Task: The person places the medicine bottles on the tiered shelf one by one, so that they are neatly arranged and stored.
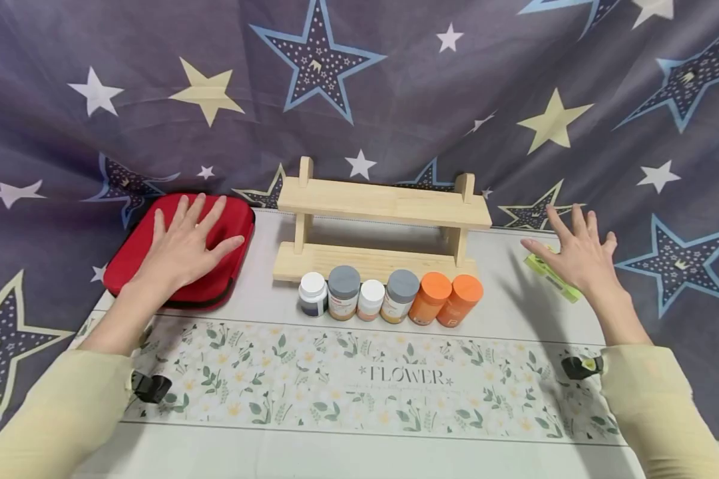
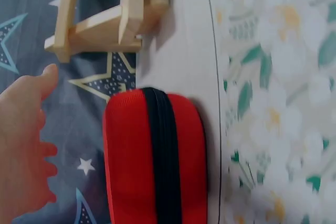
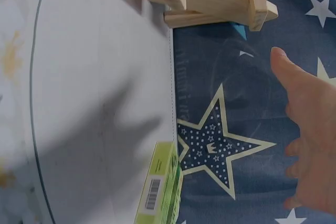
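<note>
My left hand (image 1: 182, 249) is spread above a red zippered case (image 1: 234, 226). In the left wrist view a gap shows between that hand (image 2: 23, 145) and the case (image 2: 128, 156), with its black zipper band. My right hand (image 1: 581, 256), fingers apart, hovers over a green box (image 1: 566, 287) on the right. The right wrist view shows this box (image 3: 157, 187) with a barcode, apart from the hand (image 3: 315, 135). Neither hand holds anything.
A two-tier wooden rack (image 1: 383, 203) stands mid-table at the back. Before it is a row of bottles: white-capped (image 1: 313, 293), grey-capped (image 1: 343, 293) and orange (image 1: 431, 298). A flower-printed mat (image 1: 245, 372) covers the table, and a star-patterned cloth (image 1: 395, 80) hangs behind.
</note>
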A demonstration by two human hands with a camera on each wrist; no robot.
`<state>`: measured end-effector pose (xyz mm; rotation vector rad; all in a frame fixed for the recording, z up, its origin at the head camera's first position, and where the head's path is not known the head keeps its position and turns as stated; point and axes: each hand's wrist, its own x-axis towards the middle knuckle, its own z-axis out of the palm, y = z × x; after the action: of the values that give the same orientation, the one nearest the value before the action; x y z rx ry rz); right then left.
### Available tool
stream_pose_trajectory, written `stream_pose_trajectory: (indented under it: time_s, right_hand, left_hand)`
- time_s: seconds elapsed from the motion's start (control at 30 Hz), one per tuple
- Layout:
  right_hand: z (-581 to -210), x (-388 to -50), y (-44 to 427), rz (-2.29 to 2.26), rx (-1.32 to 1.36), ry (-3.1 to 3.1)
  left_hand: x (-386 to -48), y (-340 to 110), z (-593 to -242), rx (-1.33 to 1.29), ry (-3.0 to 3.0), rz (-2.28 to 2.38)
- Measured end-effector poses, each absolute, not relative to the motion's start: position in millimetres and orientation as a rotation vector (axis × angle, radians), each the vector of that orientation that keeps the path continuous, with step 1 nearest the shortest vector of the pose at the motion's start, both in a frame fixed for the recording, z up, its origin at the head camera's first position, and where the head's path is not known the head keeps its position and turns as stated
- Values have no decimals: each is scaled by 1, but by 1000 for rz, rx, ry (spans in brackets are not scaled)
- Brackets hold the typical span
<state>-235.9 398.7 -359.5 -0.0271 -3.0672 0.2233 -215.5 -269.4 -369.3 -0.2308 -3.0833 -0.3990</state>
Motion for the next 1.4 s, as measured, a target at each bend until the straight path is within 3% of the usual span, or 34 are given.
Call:
stream_pose_trajectory:
  time_s: [0.5, 0.8, 1.4]
  right_hand:
    - [-370, -226, 372, 421, -33, -2888]
    - [-380, -217, 349, 720, -88, -2688]
    - [-401, -214, 313, 1279, -71, -2088]
  left_hand:
    - [-208, -214, -382, -263, -2907, -698]
    - [-204, -188, -398, -136, -2826, -1015]
    - [-213, -175, -440, 41, -2616, -1799]
